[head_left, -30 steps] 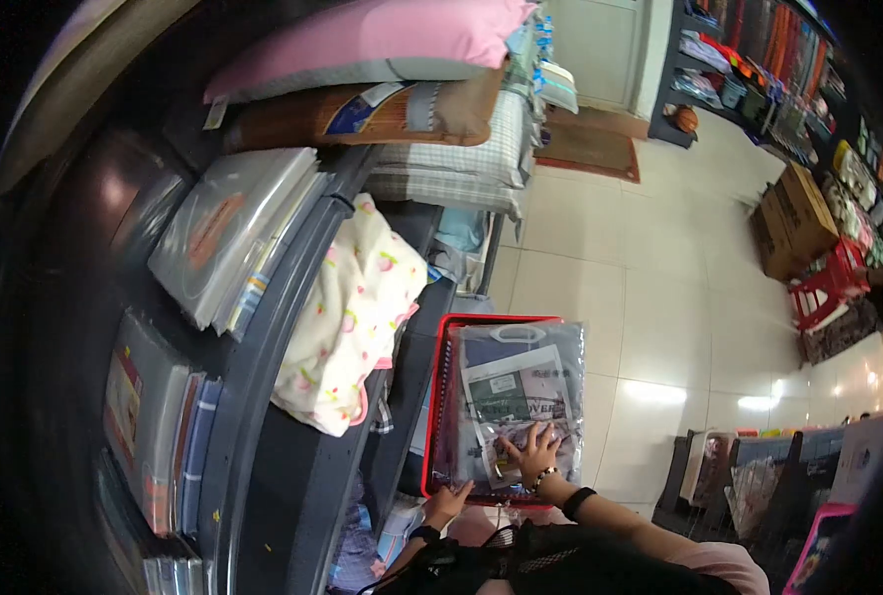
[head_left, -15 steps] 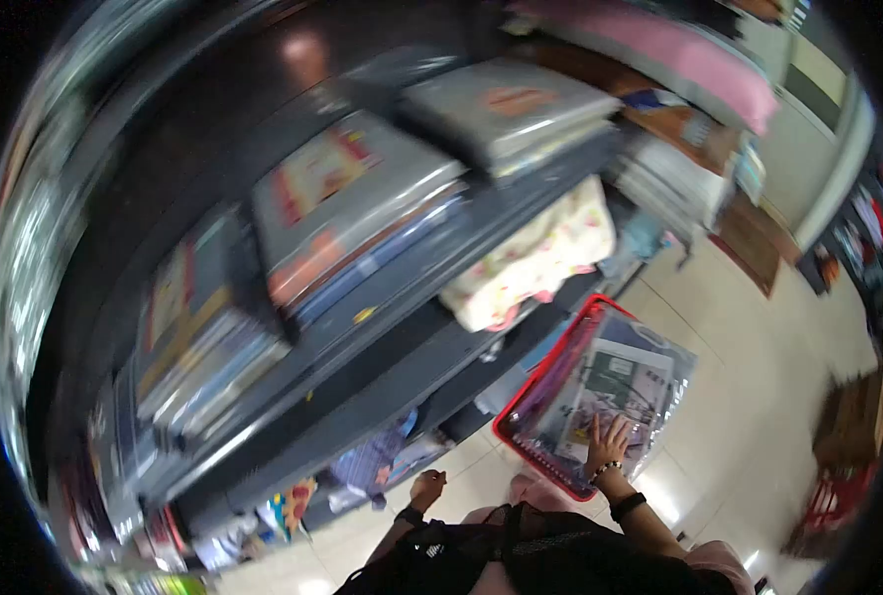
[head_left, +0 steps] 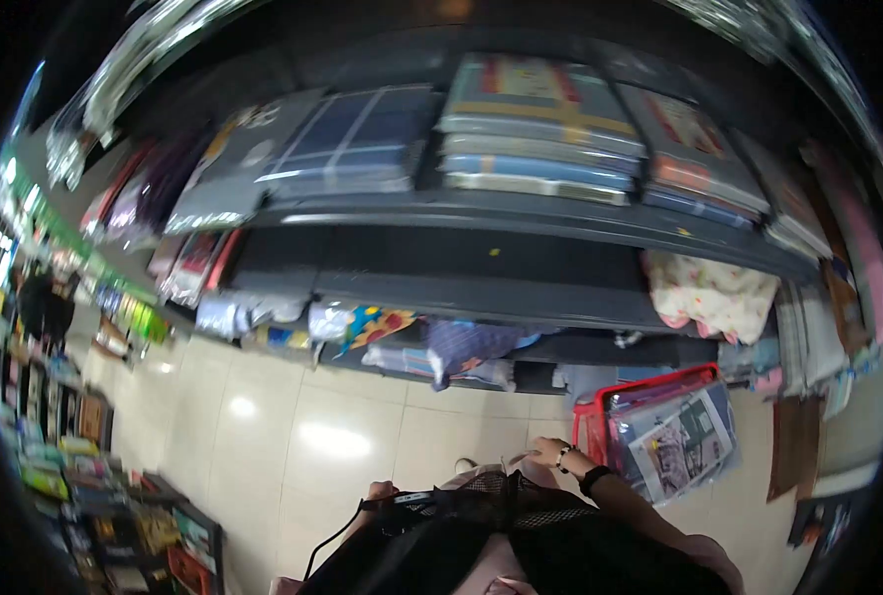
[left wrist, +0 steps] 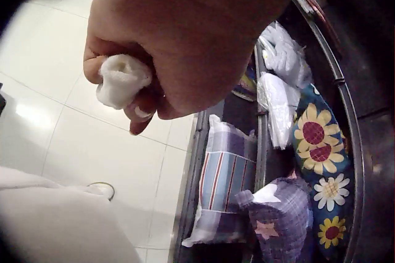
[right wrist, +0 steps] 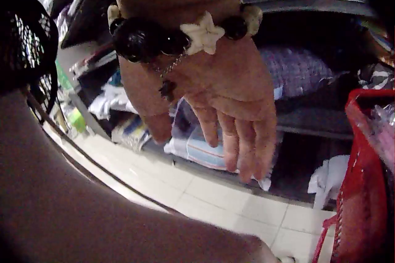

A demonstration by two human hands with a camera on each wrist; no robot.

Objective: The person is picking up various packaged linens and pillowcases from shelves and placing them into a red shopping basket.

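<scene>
In the left wrist view, my left hand (left wrist: 179,35) has its fingers curled round a white soft thing (left wrist: 123,81), its rolled end poking out between them. The head view shows that hand (head_left: 380,491) low in front of the body, beside a dark cord. My right hand (head_left: 548,453) hangs just left of the red basket (head_left: 588,416). Its fingers point loosely down in the right wrist view (right wrist: 213,102), holding nothing. A clear plastic package with a printed sheet (head_left: 674,446) lies on top of the basket.
Long dark shelves (head_left: 441,273) run across the front, with packed bedding (head_left: 540,129) on top and a floral cloth (head_left: 714,297) at the right. Patterned pillows (head_left: 471,347) lie low down. More goods (head_left: 104,496) stand at the lower left. Pale tiles (head_left: 342,446) cover the floor.
The head view has swung left along the shelves. My right hand has left the package and moved off the basket. My left hand has left the basket rim.
</scene>
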